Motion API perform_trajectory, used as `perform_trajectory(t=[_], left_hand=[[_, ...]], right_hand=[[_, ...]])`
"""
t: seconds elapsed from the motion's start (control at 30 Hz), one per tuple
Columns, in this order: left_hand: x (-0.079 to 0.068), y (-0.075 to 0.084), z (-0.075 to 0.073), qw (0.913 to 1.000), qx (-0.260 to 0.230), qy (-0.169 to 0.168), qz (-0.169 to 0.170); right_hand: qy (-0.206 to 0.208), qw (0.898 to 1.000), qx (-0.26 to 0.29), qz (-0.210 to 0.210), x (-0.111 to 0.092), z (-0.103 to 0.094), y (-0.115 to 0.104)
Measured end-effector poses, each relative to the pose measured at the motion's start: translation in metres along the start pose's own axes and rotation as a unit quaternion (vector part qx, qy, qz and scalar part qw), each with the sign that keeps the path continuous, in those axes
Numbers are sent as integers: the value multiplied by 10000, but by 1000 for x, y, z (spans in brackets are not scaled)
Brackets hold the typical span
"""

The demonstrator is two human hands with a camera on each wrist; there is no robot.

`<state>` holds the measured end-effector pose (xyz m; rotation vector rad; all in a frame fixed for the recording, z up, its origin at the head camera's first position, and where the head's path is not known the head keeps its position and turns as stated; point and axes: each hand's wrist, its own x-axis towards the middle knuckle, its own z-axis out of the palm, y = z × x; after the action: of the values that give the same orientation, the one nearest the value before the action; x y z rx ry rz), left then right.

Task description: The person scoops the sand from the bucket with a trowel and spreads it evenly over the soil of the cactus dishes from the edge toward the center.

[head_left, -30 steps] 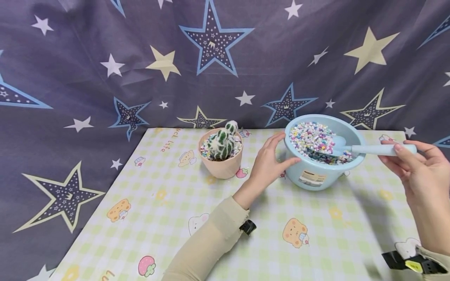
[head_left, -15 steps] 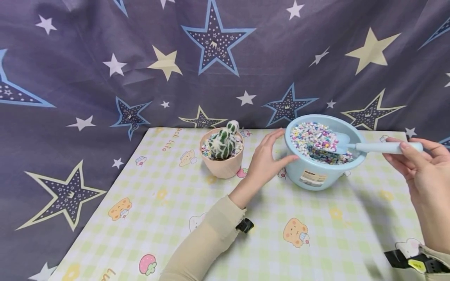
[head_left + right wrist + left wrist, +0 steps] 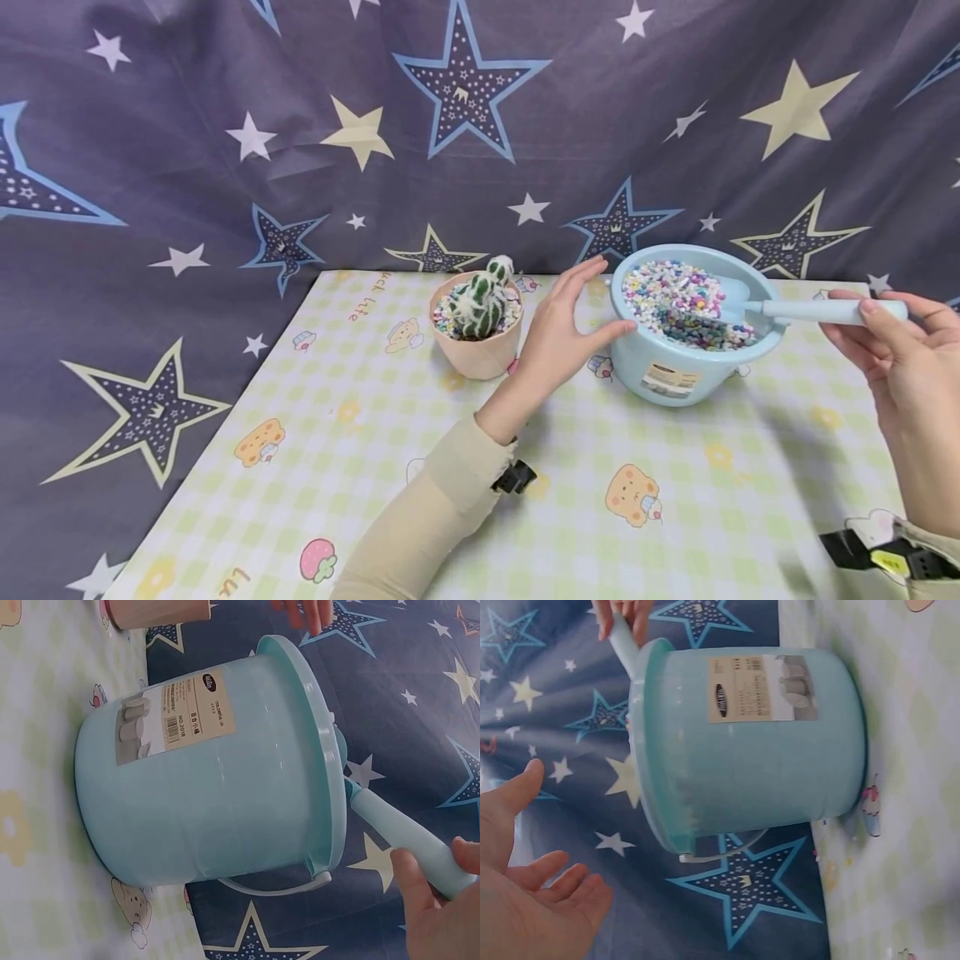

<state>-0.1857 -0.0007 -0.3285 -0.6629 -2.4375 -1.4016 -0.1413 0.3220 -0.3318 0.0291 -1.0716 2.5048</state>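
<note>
A light blue bucket [image 3: 708, 375] with a paper label stands at the right of the table, filled partway with multicoloured pebbles [image 3: 663, 287]. My right hand [image 3: 903, 358] holds the pale handle of a light blue garden trowel [image 3: 810, 312], fingers under it and thumb on top. The trowel's blade lies inside the bucket, bearing a heap of pebbles. On the bucket's left side is my left hand [image 3: 558, 337], thumb and fingers spread. In the left wrist view, this left hand [image 3: 517, 904] shows apart from the bucket wall [image 3: 742, 765], holding nothing.
Left of the bucket stands a peach pot [image 3: 483, 357] with a fuzzy green-and-white cactus [image 3: 480, 308] set in coloured pebbles. A checked cloth [image 3: 570, 533] covers the table. Behind its far edge hangs a dark star-patterned curtain [image 3: 315, 50]. The bucket's handle [image 3: 277, 889] hangs down its side.
My left hand has drawn slightly left from the bucket rim, its fingers lifting. My right hand has shifted the trowel a little to the right. Bucket and pot stay in place.
</note>
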Motion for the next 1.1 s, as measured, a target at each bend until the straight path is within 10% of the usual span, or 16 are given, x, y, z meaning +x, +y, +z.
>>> perform_trajectory(t=[1.1], left_hand=[[-12, 35, -65, 9885, -55, 932, 1190]], right_hand=[[15, 9996, 93, 248, 1, 26, 9]])
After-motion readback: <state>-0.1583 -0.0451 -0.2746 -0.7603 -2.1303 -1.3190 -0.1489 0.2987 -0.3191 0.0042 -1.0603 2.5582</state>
